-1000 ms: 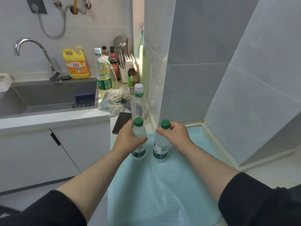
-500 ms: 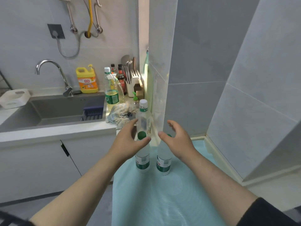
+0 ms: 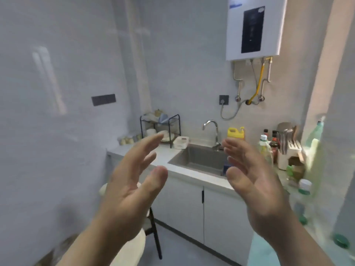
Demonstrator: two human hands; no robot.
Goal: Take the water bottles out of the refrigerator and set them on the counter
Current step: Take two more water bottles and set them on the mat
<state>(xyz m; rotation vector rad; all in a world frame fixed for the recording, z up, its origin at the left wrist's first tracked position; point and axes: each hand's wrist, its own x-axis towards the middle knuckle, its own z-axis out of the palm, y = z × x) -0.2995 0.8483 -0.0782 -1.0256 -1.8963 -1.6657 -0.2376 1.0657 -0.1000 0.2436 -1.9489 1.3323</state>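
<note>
My left hand [image 3: 132, 181] and my right hand [image 3: 255, 181] are raised in front of me, palms facing each other, fingers spread, holding nothing. The water bottles stand blurred at the far right edge: one with a white cap [image 3: 305, 187], and two with green caps [image 3: 303, 219] [image 3: 341, 240] on the light teal mat [image 3: 269, 252]. Both hands are well to the left of the bottles and apart from them. No refrigerator is in view.
A grey sink [image 3: 199, 160] with a faucet [image 3: 211, 127] sits in the white counter [image 3: 172, 156]. A yellow detergent jug [image 3: 235, 132], sauce bottles and a knife block [image 3: 288, 154] stand at right. A dish rack [image 3: 161, 129] is at back left; a chair [image 3: 134, 244] stands below.
Both hands let go of the two green-capped bottles, opened and lifted away. The view has swung left and up, leaving the bottles at the right edge.
</note>
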